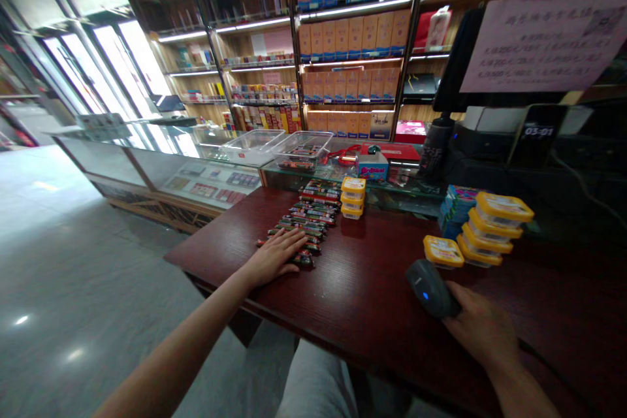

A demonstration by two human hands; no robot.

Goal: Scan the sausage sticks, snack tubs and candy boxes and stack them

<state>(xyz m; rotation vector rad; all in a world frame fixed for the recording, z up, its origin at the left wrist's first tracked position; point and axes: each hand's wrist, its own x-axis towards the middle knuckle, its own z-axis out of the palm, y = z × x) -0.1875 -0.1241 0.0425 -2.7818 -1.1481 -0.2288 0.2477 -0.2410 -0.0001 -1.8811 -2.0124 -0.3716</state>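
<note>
My left hand (274, 256) lies flat, fingers stretched out, on the near end of a long row of thin dark packaged sticks (313, 212) on the brown table. In my right hand (482, 323) is a dark barcode scanner (431, 290) with a blue light, its cable trailing to the lower right. The scanner's head points toward a single yellow-lidded plastic tub (443, 251). Just behind that tub rises a leaning stack of similar yellow-lidded tubs (494, 228). Three more yellow-lidded tubs (353, 197) are piled beside the far end of the row.
Blue packs (458, 209) are stacked behind the right tubs. Clear plastic bins (304, 147) and a small colourful box (373, 166) stand on the glass counter (401, 192). A monitor carrying a paper sign (539, 46) is at right. Boxed goods fill the shelves behind.
</note>
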